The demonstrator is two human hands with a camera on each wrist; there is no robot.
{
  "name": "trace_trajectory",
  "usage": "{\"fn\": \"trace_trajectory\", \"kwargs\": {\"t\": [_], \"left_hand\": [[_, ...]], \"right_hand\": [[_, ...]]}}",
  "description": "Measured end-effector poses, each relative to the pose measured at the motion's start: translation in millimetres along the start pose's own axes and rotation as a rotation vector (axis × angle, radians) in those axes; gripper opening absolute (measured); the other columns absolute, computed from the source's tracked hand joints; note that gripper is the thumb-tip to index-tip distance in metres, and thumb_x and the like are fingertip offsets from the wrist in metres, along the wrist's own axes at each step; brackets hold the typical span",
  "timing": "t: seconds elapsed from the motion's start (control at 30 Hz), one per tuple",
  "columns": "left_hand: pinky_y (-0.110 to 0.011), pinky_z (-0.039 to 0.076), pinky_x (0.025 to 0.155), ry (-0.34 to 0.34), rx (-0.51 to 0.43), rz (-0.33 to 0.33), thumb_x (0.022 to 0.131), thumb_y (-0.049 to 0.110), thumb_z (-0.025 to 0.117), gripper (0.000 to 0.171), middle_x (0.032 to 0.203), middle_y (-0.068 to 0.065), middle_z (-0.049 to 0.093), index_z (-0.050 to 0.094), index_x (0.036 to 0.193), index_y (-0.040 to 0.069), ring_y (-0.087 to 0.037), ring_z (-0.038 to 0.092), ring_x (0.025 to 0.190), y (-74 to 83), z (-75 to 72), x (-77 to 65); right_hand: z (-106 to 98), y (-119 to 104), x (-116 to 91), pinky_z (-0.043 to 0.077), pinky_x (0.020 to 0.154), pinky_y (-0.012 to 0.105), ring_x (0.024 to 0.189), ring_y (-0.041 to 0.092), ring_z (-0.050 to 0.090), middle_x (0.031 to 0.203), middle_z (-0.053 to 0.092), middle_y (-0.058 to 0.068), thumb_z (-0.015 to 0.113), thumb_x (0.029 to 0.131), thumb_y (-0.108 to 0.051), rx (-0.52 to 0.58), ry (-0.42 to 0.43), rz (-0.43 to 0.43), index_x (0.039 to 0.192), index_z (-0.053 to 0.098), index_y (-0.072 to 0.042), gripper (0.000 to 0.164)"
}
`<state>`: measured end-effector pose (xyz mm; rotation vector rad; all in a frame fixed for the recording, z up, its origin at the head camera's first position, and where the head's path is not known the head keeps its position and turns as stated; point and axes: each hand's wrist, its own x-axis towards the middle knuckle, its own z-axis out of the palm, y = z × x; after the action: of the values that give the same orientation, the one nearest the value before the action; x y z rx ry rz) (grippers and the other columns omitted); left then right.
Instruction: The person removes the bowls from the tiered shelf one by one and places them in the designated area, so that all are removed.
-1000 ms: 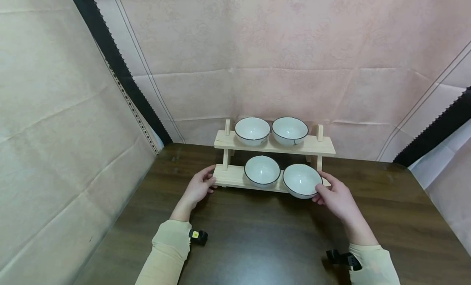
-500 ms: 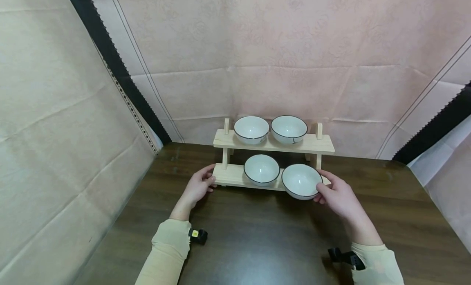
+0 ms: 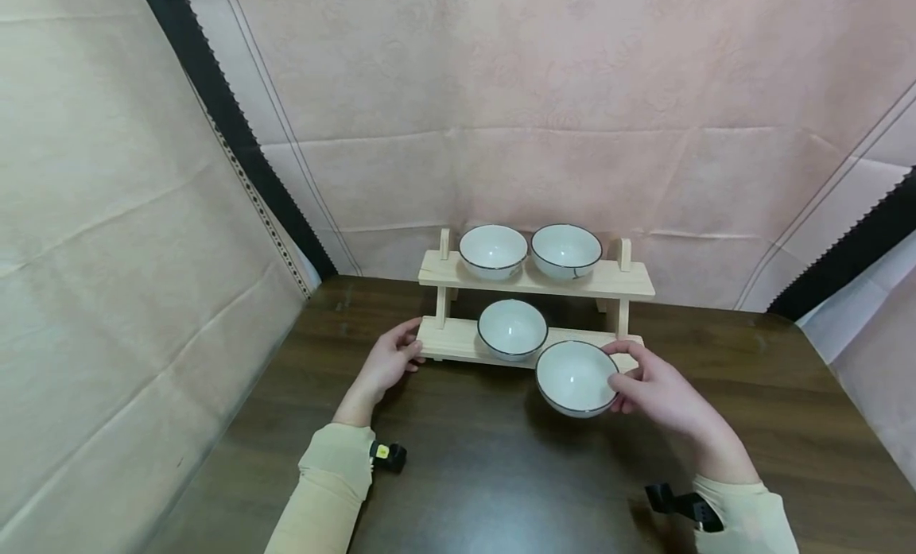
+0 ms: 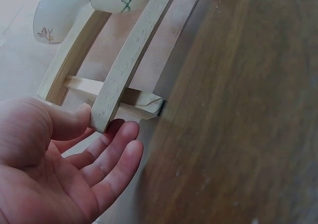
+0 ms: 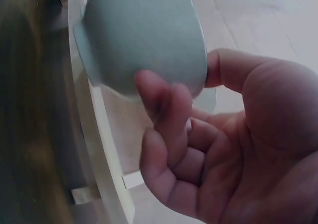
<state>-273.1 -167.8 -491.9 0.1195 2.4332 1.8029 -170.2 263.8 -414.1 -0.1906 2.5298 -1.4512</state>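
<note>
A two-tier wooden rack [image 3: 451,341] stands on the table, seen in the head view. My left hand [image 3: 388,363] holds the left end of its lower shelf; in the left wrist view the thumb lies on one side of the board [image 4: 119,80] and the fingers curl at the other. With thumb and fingers at the rim and side, my right hand [image 3: 661,391] grips a white, dark-rimmed bowl [image 3: 576,377] in front of the lower shelf. The right wrist view shows that bowl's pale outside and foot [image 5: 144,35], raised off the table.
Another such bowl [image 3: 512,329] sits on the lower shelf. Two more, a left bowl [image 3: 493,250] and a right bowl [image 3: 566,250], stand side by side on the upper shelf. Behind the dark wooden table [image 3: 458,474] hangs a pale cloth [image 3: 558,101].
My right hand has drawn the bowl off the lower shelf's right part, toward me and slightly left. The left hand stays at the rack's end.
</note>
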Motion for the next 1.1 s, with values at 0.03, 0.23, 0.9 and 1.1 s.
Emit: {"fn": "trace_trajectory", "kwargs": {"t": [0.03,0.23,0.9,1.1], "left_hand": [[-0.04,0.062,0.08,0.001,-0.005,0.001,0.11,0.006,0.057,0.05,0.123,-0.021,0.064,0.05,0.16,0.011,-0.031,0.072,0.096,-0.1,0.0,0.4],[-0.042,0.062,0.081,-0.019,-0.027,0.008,0.11,0.006,0.057,0.051,0.123,-0.022,0.064,0.049,0.16,0.01,-0.034,0.072,0.097,-0.4,0.4,0.6],[-0.04,0.063,0.08,-0.022,-0.06,-0.027,0.111,0.006,0.055,0.05,0.124,-0.022,0.063,0.049,0.16,0.01,-0.032,0.072,0.097,-2.5,-1.3,1.4],[-0.039,0.062,0.081,-0.013,-0.042,-0.03,0.111,0.006,0.056,0.05,0.124,-0.022,0.064,0.049,0.16,0.012,-0.032,0.072,0.098,0.7,-1.4,2.0]], "right_hand": [[1,-1,1,0.063,0.07,0.043,0.077,0.036,0.07,0.082,0.071,0.014,0.064,0.103,-0.007,0.006,-0.026,-0.016,0.15,0.043,-0.001,0.051],[16,-2,3,0.062,0.069,0.041,0.075,0.03,0.069,0.085,0.071,0.013,0.063,0.103,-0.006,0.021,-0.151,-0.096,0.149,0.048,-0.003,0.049],[121,-23,45,0.055,0.061,0.037,0.069,0.021,0.068,0.073,0.067,0.005,0.068,0.102,-0.012,0.03,-0.219,-0.141,0.146,0.064,-0.021,0.045],[142,-34,60,0.059,0.064,0.043,0.065,0.022,0.067,0.07,0.067,0.006,0.067,0.099,-0.009,0.075,-0.199,-0.124,0.144,0.065,-0.016,0.046]]}}
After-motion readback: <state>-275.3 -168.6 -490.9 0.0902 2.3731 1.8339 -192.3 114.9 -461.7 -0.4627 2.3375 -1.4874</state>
